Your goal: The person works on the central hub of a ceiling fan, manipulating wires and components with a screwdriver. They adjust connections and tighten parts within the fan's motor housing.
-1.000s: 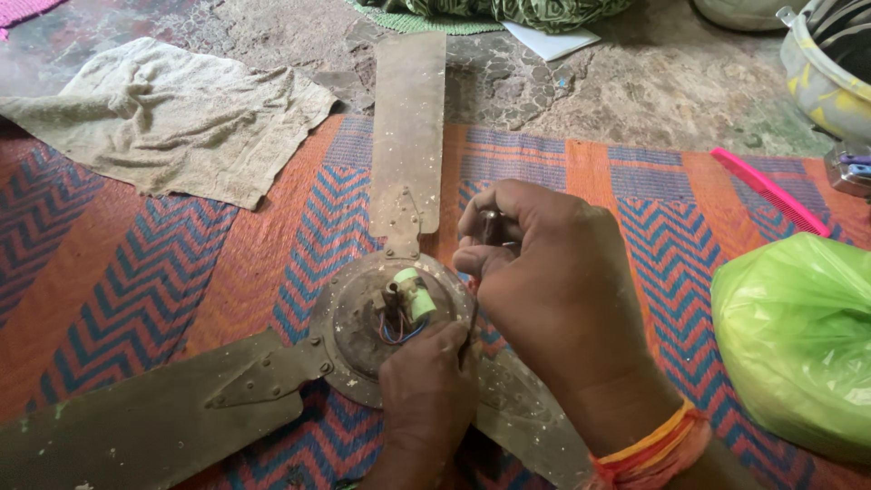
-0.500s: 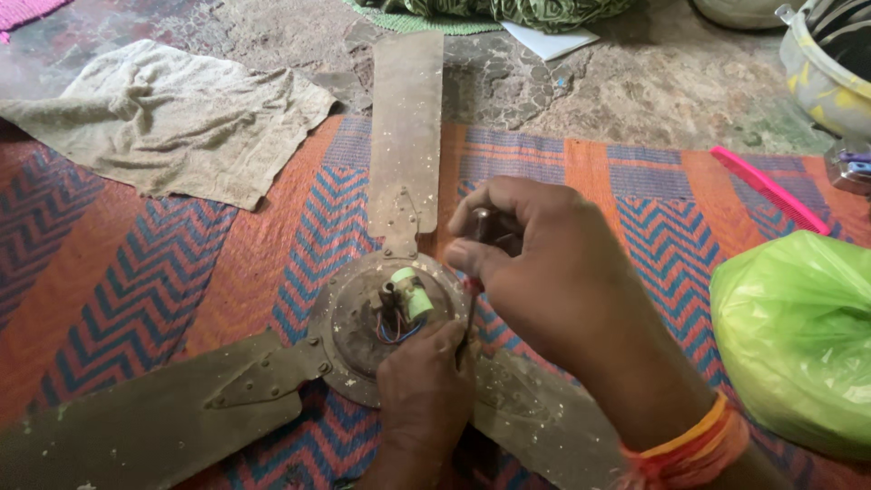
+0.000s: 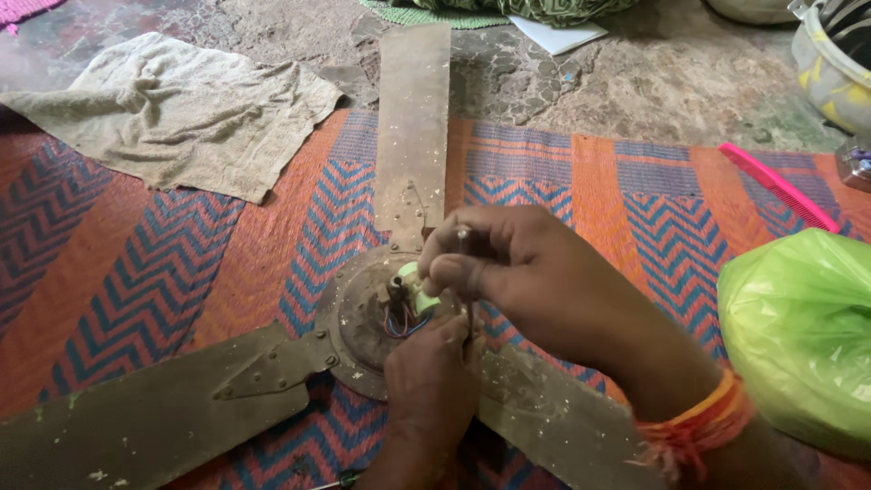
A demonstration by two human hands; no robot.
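Observation:
A dirty ceiling fan lies on a striped orange and blue mat [image 3: 163, 290], with one blade [image 3: 414, 127] pointing away and another blade [image 3: 154, 417] at the lower left. At its round motor hub [image 3: 358, 318] sit a small green part and coloured wires [image 3: 408, 304]. My left hand [image 3: 431, 390] rests on the hub's near edge, fingers pressed to it. My right hand [image 3: 526, 272] hovers over the hub's right side, its fingers pinched on a thin metal tool shaft [image 3: 464, 245] that stands upright.
A crumpled beige cloth [image 3: 172, 109] lies at the upper left on the rough floor. A green plastic bag [image 3: 798, 336] bulges at the right, with a pink comb [image 3: 780, 186] behind it. A container [image 3: 830, 54] stands at the top right.
My right hand has shifted a little left and turned over the hub, still pinching the thin tool. My left hand stays on the hub.

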